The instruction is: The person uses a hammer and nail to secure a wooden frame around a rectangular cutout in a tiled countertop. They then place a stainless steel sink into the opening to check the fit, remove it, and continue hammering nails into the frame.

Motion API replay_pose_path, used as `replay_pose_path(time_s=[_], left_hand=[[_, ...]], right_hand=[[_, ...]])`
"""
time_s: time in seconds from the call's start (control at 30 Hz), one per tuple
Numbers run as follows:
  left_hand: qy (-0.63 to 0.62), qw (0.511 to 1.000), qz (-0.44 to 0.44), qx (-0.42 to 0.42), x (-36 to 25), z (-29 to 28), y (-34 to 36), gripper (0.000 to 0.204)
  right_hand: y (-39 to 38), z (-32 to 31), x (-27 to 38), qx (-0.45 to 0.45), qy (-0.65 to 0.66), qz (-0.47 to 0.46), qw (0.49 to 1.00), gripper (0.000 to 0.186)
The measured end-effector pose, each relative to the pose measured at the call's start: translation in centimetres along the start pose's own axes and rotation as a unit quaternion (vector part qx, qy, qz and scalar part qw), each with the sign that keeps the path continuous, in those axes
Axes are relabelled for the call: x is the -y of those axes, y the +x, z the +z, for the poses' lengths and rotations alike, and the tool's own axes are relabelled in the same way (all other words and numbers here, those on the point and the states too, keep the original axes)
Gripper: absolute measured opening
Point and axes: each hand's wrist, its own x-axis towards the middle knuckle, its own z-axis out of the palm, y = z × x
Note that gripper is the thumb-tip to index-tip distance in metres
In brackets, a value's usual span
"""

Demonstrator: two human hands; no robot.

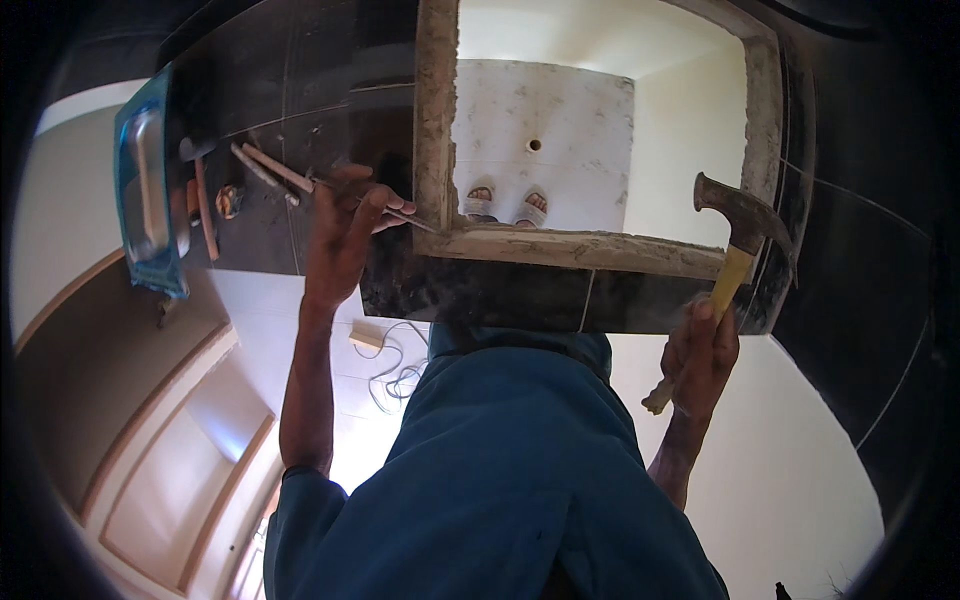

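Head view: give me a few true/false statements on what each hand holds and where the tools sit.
1. The right hand holds a hammer by its yellow handle. True.
2. The left hand is empty. False: it holds a thin metal tool against the mortar-edged cutout.
3. The hammer head touches the thin metal tool. False: they are far apart, at opposite ends of the cutout's near edge.
4. Loose hand tools lie on the dark countertop left of the cutout. True.
5. Sandalled feet show through the cutout. True.
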Motion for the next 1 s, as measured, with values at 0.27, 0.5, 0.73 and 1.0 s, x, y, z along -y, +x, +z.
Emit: replay_pose_path(time_s=[0.27,0.5,0.73,1.0], left_hand=[[0.138,0.966,0.048,0.211,-1.2,1.2,1.7,0.03],[-0.224,0.955,-0.163,0.108,-2.0,7.9,9.5,0.033],[-0.317,0.894,-0.237,0.211,1.3,17.8,9.8,0.03],[-0.284,0.895,-0.222,0.264,4.5,25.0,10.1,0.045]], right_hand=[[-4.3,1.4,-0.4,-0.176,-0.041,0.06,0.982,0.024],[-5.8,1.8,-0.8,-0.275,-0.041,0.114,0.954,0.026],[-7.9,1.5,-0.7,-0.375,0.036,0.075,0.923,0.022],[-8.6,1.6,-1.5,-0.397,0.059,0.108,0.91,0.025]])
